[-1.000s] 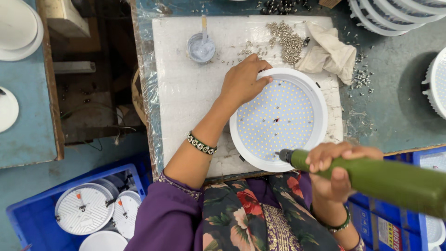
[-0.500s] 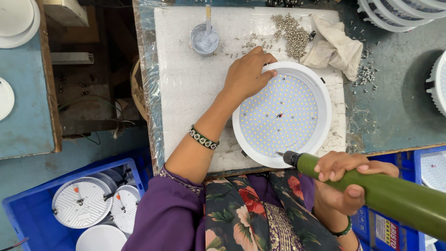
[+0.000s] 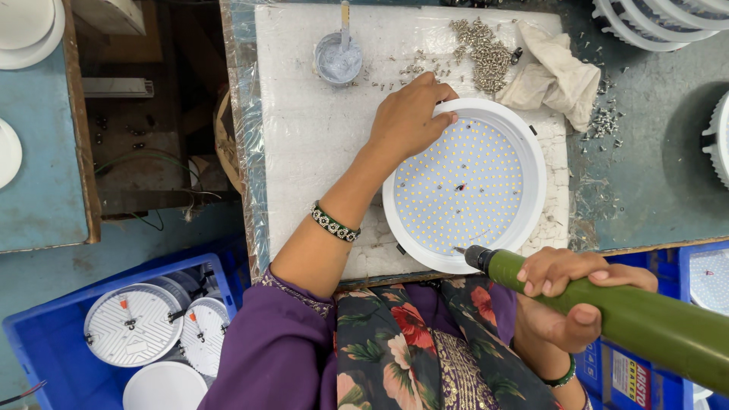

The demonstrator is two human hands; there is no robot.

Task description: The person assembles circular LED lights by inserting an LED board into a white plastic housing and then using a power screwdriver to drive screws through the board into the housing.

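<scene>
Bench (image 3: pixel 304 152): one round LED panel (image 3: pixel 463 186), left hand (image 3: pixel 410 114) fingers spread on rim, right hand (image 3: pixel 566 292) fingers wrapped round one green screwdriver (image 3: pixel 630 319).

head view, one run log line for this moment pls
left hand: on rim of round led panel light | right hand: holds green electric screwdriver, tip at panel's near edge | foam board

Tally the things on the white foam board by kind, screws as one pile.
Round LED panel light: 1
Green electric screwdriver: 1
Grey paste cup: 1
Screw pile: 1
Crumpled cloth: 1
Total: 5
</scene>
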